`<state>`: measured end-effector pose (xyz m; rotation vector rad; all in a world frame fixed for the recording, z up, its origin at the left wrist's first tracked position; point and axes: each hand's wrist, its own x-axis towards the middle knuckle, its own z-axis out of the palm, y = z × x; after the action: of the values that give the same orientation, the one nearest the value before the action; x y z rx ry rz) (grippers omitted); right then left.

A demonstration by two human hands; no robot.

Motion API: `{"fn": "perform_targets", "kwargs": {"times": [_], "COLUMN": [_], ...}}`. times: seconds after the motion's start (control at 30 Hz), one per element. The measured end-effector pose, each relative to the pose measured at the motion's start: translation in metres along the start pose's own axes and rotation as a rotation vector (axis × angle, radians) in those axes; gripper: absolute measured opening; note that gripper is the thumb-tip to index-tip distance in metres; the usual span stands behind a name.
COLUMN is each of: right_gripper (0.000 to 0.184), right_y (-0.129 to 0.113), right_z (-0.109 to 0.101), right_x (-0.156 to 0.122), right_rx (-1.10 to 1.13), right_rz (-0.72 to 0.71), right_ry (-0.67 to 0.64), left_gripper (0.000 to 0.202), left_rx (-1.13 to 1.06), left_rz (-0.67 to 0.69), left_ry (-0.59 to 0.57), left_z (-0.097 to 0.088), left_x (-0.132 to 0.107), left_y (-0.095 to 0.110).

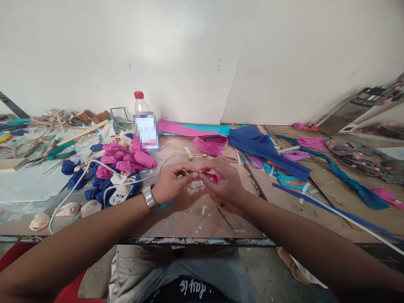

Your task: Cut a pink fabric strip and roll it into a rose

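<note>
Both my hands meet over the middle of the worktable, pinching a small strip of magenta fabric [215, 176]. My left hand [173, 182], with a metal watch on its wrist, grips one end between thumb and index finger. My right hand [223, 181] holds the same strip close beside it, fingertips nearly touching the left ones. Part of the strip shows beneath the right fingers; the rest is hidden. Behind the hands, a long pink fabric strip [192, 128] curls across the table. To the left lies a heap of rolled magenta fabric flowers [118, 158].
A white cable [85, 176] runs from a power strip [121, 195] left of my hands. A bottle with a red cap [139, 96] stands behind a phone [147, 132]. Green-handled pliers [59, 150] lie far left. Blue fabric [268, 149] and more strips lie right.
</note>
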<state>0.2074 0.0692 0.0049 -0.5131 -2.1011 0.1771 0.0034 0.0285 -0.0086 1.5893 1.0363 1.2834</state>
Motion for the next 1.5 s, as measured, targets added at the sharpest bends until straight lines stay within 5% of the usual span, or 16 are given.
{"fn": "perform_targets", "kwargs": {"times": [0.5,0.97,1.5], "right_gripper": [0.008,0.008,0.005], "right_y": [0.002,-0.001,0.004], "right_z": [0.001,0.000,0.000], "right_x": [-0.002,0.000,0.000], "right_rx": [0.046,0.021,0.032], "right_rz": [-0.014,0.036,-0.051], "right_ry": [0.009,-0.016,0.023], "left_gripper": [0.032,0.019,0.016], "left_rx": [-0.142,0.290,0.309], "left_rz": [-0.013,0.211,0.315], "left_ry": [-0.039,0.103,0.113], "left_z": [0.003,0.000,-0.002], "left_x": [0.001,-0.003,-0.002], "left_y": [-0.003,0.000,0.004]}}
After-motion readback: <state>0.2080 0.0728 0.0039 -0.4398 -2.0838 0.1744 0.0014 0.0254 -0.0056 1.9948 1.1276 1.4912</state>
